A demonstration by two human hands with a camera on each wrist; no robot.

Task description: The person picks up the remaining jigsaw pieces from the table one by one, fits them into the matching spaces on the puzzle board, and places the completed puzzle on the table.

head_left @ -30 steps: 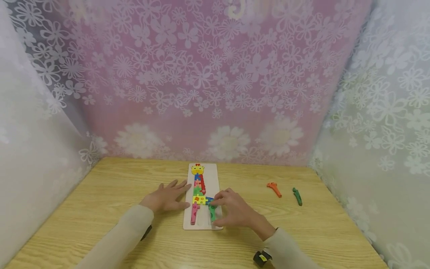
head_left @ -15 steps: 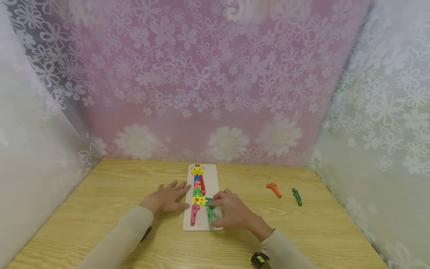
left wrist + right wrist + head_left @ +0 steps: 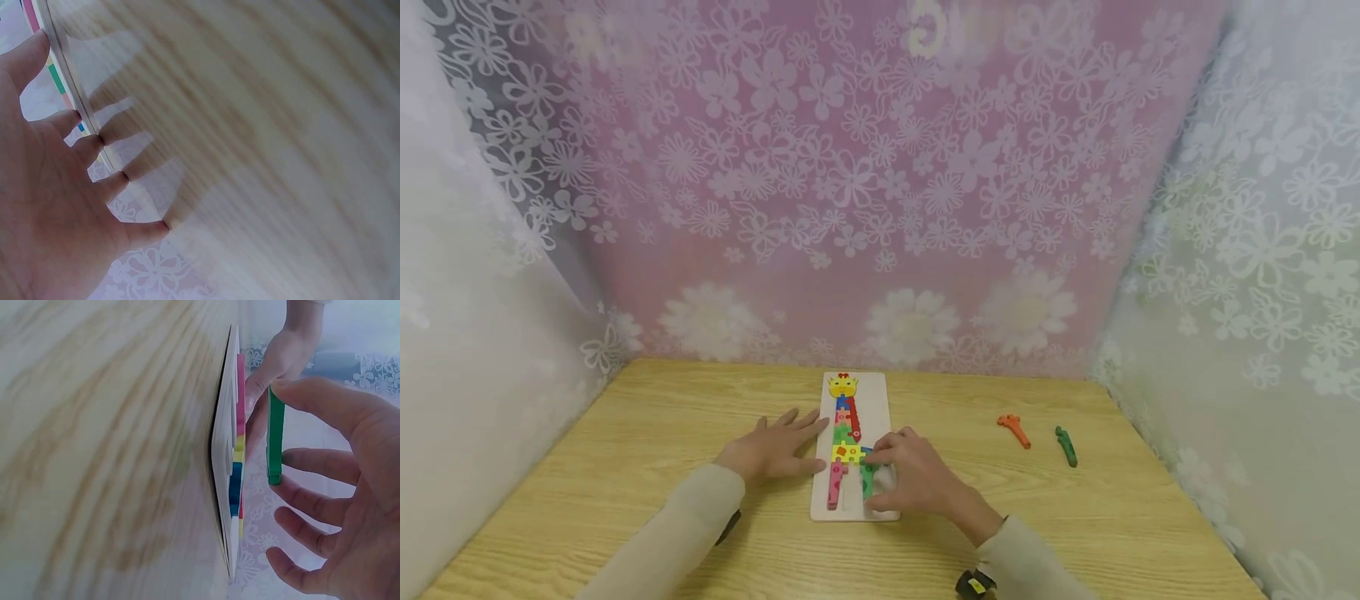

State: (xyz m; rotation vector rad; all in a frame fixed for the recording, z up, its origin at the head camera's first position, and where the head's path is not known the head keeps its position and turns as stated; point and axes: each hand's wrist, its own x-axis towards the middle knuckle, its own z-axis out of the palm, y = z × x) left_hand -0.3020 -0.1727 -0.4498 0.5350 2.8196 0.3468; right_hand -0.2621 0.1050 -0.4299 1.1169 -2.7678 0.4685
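A pale board (image 3: 874, 400) with a giraffe jigsaw lies on the table, its yellow head piece (image 3: 843, 387) at the far end. My left hand (image 3: 771, 450) is spread flat beside it, thumb and fingertips at the board's left edge. Between the thumb and fingers of my right hand (image 3: 922, 477) is a green leg-shaped puzzle piece (image 3: 275, 434). The right wrist view shows a gap between this piece and the board. Its top end is beside the blue body piece (image 3: 235, 487). A pink leg piece (image 3: 835, 487) sits at the board's near left.
On the table to the right lie an orange puzzle piece (image 3: 1015, 431) and a dark green one (image 3: 1066, 447). The wood-grain table (image 3: 700, 396) is bordered by flowered curtains at the back and both sides.
My right hand has shifted the green leg piece slightly left over the board, close to the blue body piece. The left hand stays at the board's edge.
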